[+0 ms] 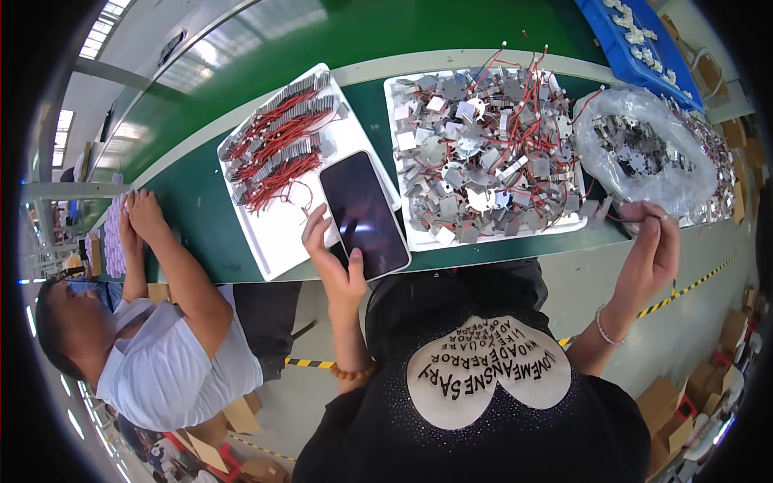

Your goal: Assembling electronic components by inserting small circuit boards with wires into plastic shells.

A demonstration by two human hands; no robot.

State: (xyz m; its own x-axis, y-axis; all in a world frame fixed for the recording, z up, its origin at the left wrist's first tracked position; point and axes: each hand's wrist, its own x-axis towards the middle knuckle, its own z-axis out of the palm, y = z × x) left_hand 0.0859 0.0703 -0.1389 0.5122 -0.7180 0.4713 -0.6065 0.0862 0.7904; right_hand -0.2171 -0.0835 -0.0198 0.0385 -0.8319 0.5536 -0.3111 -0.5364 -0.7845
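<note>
My left hand [336,270] is beside the lower left edge of a dark-screened phone [364,211]; its thumb overlaps the edge, the fingers stand apart, and I see no grip round the phone. The phone lies slanted over the right side of a white tray [274,245] with rows of small grey metal parts on red wires [282,145]. My right hand [651,241] is closed in a pinch on a red-wired metal part [602,209], at the front right corner of a second white tray [419,240]. That tray is heaped with loose grey metal pieces [475,161] and tangled red wires.
A clear plastic bag [696,181] of metal pieces lies right of the heaped tray, with more pieces beyond. Behind it stands a blue bin [600,24] with white parts. At the left, a person in a white shirt [177,370] works at the same green table [189,217].
</note>
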